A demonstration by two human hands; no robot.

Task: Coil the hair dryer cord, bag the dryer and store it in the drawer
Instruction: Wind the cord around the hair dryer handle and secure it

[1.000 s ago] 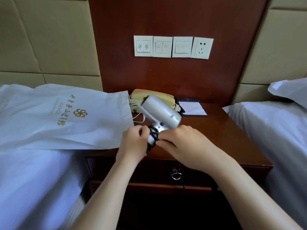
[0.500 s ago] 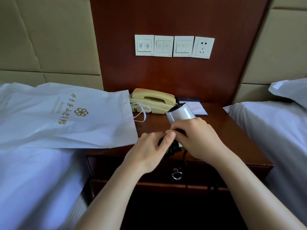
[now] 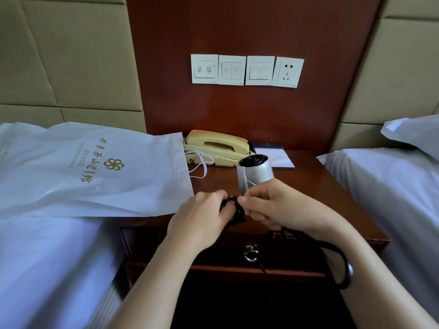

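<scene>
Hair dryer, silver, short-barrelled, black grille (image 3: 256,174): upright over the dark wooden surface (image 3: 320,186), handle hidden behind your hands. White bag with gold lettering (image 3: 95,167): lies on the left bed, mouth toward the dryer, likely ready for loading. Your left hand (image 3: 202,217): fingers curled round the bundled black cord (image 3: 234,210), keeping its turns together. Your right hand (image 3: 280,207): fingers pinching the cord; slack loops below your wrist. Wooden drawer (image 3: 297,252): closed.

The hair dryer (image 3: 257,173) has been turned upright, and a loop of cord (image 3: 347,269) is now hung past the nightstand's (image 3: 323,186) front edge.
</scene>
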